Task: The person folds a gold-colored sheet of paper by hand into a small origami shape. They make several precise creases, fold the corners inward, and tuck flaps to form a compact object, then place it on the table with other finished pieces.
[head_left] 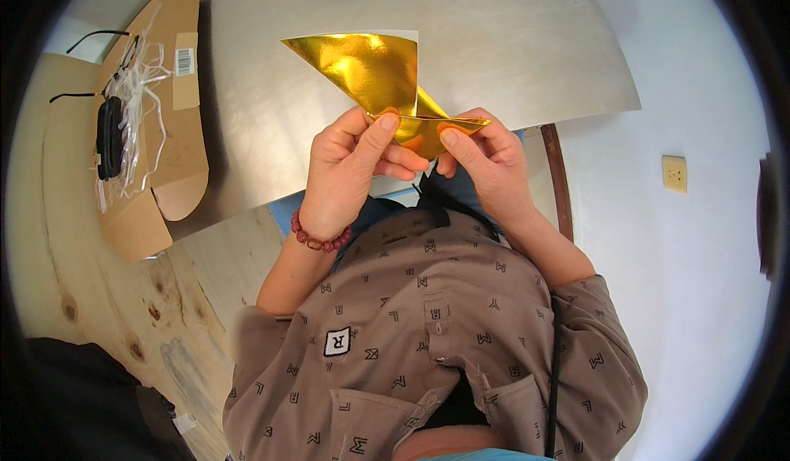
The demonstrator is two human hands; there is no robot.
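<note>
A sheet of shiny gold foil paper (362, 62), partly folded, is held up over the near edge of the table. Its upper part fans out to the left with a thin white edge along the top and right side; the lower part is folded into a narrow boat-like shape. My left hand (350, 152) pinches the fold at its left end, thumb on top. My right hand (485, 157) grips the right end between thumb and fingers. Fingers of both hands are partly hidden behind the foil.
A grey metal-topped table (494, 33) spans the front. At its left stands an open cardboard box (181, 124) holding clear plastic strips (140, 91), a black case (109, 138) and eyeglasses (99, 33). A white wall with an outlet (674, 174) rises at the right. Dark cloth (90, 403) lies lower left.
</note>
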